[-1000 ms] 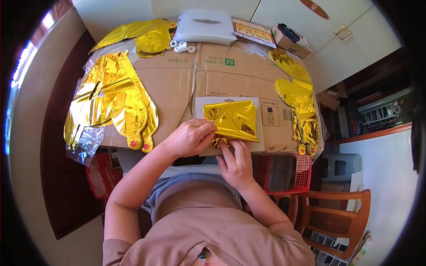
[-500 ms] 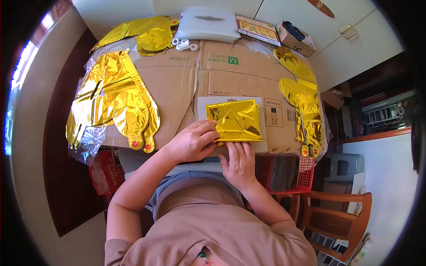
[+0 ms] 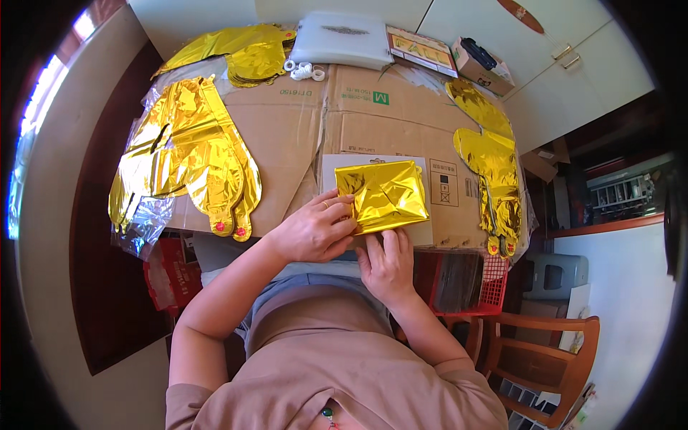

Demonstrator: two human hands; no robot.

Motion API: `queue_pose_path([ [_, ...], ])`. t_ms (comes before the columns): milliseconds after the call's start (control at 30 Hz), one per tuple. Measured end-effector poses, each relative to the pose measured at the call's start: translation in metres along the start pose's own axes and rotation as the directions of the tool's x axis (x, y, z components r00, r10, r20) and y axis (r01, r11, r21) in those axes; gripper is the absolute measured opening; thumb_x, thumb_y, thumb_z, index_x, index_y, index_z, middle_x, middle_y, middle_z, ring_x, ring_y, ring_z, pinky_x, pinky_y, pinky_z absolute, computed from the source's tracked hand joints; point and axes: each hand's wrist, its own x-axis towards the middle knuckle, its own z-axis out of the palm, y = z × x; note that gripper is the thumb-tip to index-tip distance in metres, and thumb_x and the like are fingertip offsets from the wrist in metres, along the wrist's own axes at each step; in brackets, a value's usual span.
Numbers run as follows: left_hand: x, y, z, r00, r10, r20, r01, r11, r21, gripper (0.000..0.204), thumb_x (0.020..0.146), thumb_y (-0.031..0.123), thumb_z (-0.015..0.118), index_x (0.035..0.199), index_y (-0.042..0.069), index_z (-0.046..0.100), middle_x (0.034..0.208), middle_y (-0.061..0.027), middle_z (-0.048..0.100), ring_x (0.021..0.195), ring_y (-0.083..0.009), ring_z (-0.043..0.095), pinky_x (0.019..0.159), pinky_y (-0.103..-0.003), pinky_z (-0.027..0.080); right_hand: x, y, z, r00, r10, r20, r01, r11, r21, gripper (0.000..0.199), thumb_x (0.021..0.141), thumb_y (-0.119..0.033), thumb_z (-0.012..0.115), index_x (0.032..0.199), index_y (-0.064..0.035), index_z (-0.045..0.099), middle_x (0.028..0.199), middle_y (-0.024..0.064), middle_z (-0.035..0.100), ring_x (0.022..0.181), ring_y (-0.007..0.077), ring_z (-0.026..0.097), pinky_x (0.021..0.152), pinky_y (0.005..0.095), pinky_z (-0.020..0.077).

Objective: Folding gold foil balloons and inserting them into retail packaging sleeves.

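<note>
A folded gold foil balloon (image 3: 383,193) lies as a crumpled rectangle over a white card (image 3: 328,172) near the front edge of the cardboard. My left hand (image 3: 315,228) is closed on its left edge, the fingers bent over the foil. At the near edge, my right hand (image 3: 390,266) has its fingers stretched out and its thumb apart. Those fingertips meet the foil's lower border; whether they reach beneath it I cannot tell.
Flattened cardboard (image 3: 287,129) covers the table. Gold foil balloons (image 3: 190,143) lie at left, others (image 3: 254,57) at far left, more (image 3: 491,158) at right. White rolls (image 3: 304,71), a whitish case (image 3: 340,43) and a small box (image 3: 481,66) stand behind. A wooden chair (image 3: 545,351) is at lower right.
The folded foil has turned slightly, its near right corner now farther from me. My right fingers have shifted at its near edge. My left hand keeps its place on the left edge.
</note>
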Motion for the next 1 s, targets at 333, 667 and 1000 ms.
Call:
queue_pose_path([
  [333, -0.003, 0.003, 0.006, 1.000, -0.026, -0.001, 0.026, 0.996, 0.090, 0.017, 0.088, 0.015, 0.071, 0.101, 0.007, 0.066, 0.108, -0.0114, 0.061, 0.123, -0.0331, 0.061, 0.112, -0.053, 0.043, -0.006, 0.023, -0.033, 0.952, -0.030, -0.304, 0.068, 0.991, 0.115, 0.012, 0.085, -0.009, 0.072, 0.096, -0.0062, 0.069, 0.101, 0.0098, 0.069, 0.098, 0.0308, 0.065, 0.095, 0.0460, 0.0490],
  [667, 0.005, 0.006, 0.004, 0.995, -0.065, -0.071, 0.068, 0.997, 0.045, 0.021, 0.084, 0.014, 0.076, 0.101, 0.006, 0.066, 0.108, -0.0103, 0.062, 0.122, -0.0320, 0.061, 0.112, -0.054, 0.043, 0.074, 0.053, -0.016, 0.999, -0.029, 0.019, 0.029, 0.999, -0.019, 0.055, 0.097, -0.034, 0.066, 0.143, -0.0056, 0.055, 0.152, 0.0241, 0.046, 0.141, 0.0451, 0.041, 0.117, 0.0540, 0.0327],
  [1000, 0.026, 0.014, 0.014, 0.951, -0.295, -0.091, 0.303, 0.947, 0.101, 0.058, 0.089, 0.035, 0.073, 0.137, 0.008, 0.055, 0.143, -0.0200, 0.049, 0.144, -0.0421, 0.040, 0.120, -0.057, 0.030, 0.066, 0.073, 0.016, 0.997, 0.058, 0.060, -0.066, 0.987, 0.150, 0.062, 0.097, -0.034, 0.066, 0.148, -0.0037, 0.048, 0.154, 0.0265, 0.043, 0.143, 0.0486, 0.038, 0.119, 0.0555, 0.0292],
])
